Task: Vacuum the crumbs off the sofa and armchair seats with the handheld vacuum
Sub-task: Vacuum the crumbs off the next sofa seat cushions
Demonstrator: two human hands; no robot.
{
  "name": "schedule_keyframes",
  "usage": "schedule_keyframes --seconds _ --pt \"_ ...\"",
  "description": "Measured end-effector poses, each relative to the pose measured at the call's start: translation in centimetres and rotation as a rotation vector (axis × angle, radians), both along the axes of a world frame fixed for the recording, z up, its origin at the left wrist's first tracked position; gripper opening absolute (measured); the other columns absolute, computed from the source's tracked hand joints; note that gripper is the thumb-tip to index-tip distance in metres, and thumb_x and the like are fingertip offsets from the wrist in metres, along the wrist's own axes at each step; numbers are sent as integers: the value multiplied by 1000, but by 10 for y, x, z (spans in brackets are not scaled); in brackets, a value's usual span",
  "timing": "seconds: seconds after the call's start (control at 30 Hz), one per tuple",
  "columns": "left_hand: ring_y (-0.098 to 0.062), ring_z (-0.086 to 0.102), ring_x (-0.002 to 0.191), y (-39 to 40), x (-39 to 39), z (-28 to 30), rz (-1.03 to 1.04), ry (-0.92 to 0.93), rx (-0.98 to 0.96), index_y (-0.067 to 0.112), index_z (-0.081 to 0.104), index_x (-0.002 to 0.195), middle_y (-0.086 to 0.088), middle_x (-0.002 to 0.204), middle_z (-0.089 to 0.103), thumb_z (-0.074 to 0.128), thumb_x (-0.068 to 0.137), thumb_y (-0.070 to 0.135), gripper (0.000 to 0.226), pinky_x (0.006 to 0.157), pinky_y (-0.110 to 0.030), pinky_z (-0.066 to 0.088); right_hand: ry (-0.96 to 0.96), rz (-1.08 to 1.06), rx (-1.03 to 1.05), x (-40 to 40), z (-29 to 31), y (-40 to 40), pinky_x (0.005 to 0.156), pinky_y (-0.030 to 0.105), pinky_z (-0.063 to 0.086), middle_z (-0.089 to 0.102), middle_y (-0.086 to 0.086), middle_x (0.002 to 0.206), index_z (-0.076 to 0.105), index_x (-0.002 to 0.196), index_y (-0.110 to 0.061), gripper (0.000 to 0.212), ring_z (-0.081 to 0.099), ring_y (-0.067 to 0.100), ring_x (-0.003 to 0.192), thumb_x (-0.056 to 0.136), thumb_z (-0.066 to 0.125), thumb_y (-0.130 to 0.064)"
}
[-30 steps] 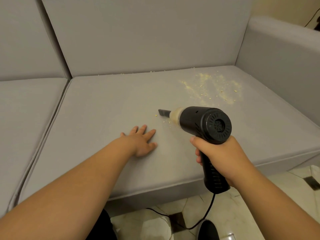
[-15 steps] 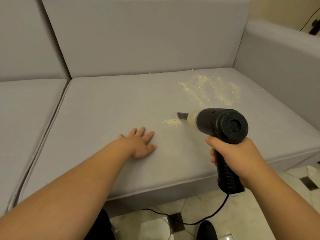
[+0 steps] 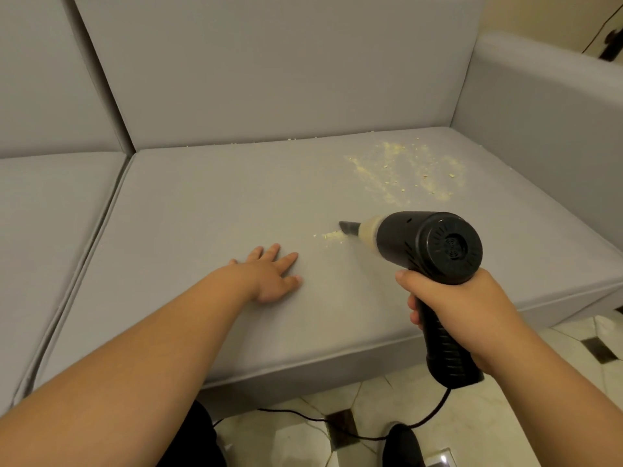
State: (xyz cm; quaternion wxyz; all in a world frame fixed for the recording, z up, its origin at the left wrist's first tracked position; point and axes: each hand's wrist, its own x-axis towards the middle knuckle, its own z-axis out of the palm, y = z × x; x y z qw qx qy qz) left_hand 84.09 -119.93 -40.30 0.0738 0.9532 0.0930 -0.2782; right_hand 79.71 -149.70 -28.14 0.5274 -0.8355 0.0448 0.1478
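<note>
A black handheld vacuum [image 3: 435, 246] with a pale dust cup and a narrow dark nozzle points left over the grey sofa seat [image 3: 209, 203]. My right hand [image 3: 462, 308] grips its ribbed handle. The nozzle tip touches a small heap of pale crumbs [image 3: 332, 236]. A wider scatter of crumbs [image 3: 404, 173] lies farther back on the right of the same cushion. A thin line of crumbs [image 3: 303, 139] runs along the seam under the backrest. My left hand [image 3: 274, 276] lies flat on the cushion, fingers spread, left of the small heap.
The sofa's right armrest [image 3: 539, 129] rises beside the crumb scatter. A second seat cushion [image 3: 50, 210] lies to the left. The vacuum's black cord [image 3: 435, 412] trails over the pale tiled floor [image 3: 472, 416] below the seat's front edge, near a dark shoe [image 3: 403, 444].
The vacuum moved to the right over the cushion, uncovering a small heap of crumbs at its nozzle. My left hand has stayed flat in nearly the same spot.
</note>
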Motion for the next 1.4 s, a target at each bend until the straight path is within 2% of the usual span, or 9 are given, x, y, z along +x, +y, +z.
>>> schedule_keyframes --seconds 0.3,0.57,0.93,1.27,1.4 --pt "-23 -11 159 1 -1 1 -10 -1 -4 49 -3 161 11 172 -15 23 100 73 70 123 -65 6 17 117 -21 -7 6 4 83 55 63 77 12 77 76 91 -10 22 74 24 65 85 80 -31" --pt "-24 -10 159 0 0 2 -16 6 -7 49 -3 161 11 172 -15 23 100 74 71 123 -66 6 -32 -19 -86 2 11 -11 83 57 63 77 10 73 75 88 -9 21 74 21 62 84 81 -28" --pt "-24 -11 159 2 3 0 -7 16 -9 50 -4 161 11 171 -16 22 100 73 70 123 -66 6 41 128 -37 0 17 -16 83 57 62 76 14 76 75 94 -9 20 72 26 65 85 80 -27" --pt "-25 -9 159 6 4 -7 -21 6 -6 51 -4 161 10 172 -14 23 100 74 70 123 -65 8 -13 28 -97 6 22 -25 86 54 64 77 8 73 76 88 -9 22 76 21 64 85 79 -30" --pt "-28 -9 159 12 8 -14 -34 3 -16 51 -4 160 7 172 -13 23 99 76 72 125 -61 8 -23 16 -100 9 21 -31 85 53 65 78 8 75 75 88 -10 23 77 20 65 84 79 -32"
